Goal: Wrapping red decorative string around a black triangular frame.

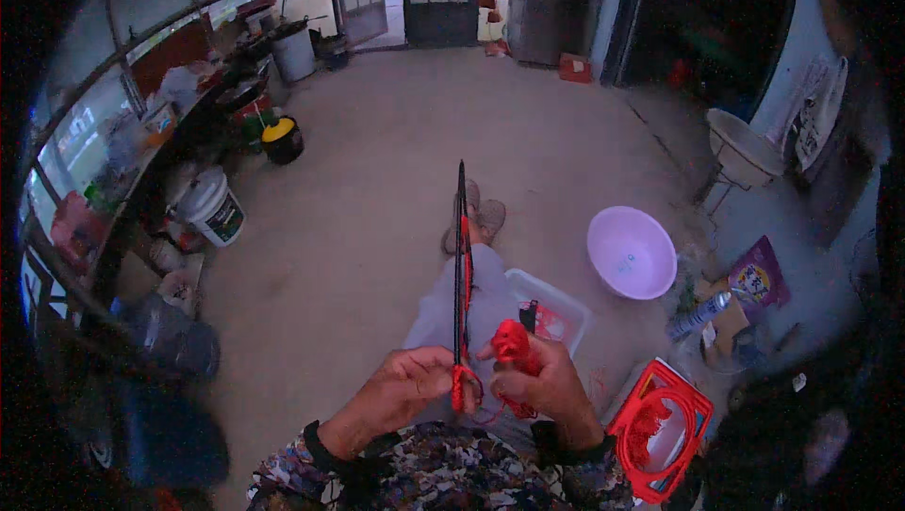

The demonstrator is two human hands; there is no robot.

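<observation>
My left hand [401, 393] pinches the lower end of a long, thin dark object [461, 275] that rises to a point in front of my legs. Red strands run along its length, and red cord is wrapped at the end by my fingers. Whether it is a rod or a frame seen edge-on, I cannot tell. Just to the right, my right hand [556, 388] is closed around a bunched red cord [512, 339]. A loose loop of cord hangs between the two hands.
By my right leg sits a translucent white tub [577, 318] holding red items. Further right are a red plastic frame [698, 407] with red cord inside, a purple basin [632, 252] and a spray can [699, 316]. Left stand a white bucket [212, 209] and a cluttered counter.
</observation>
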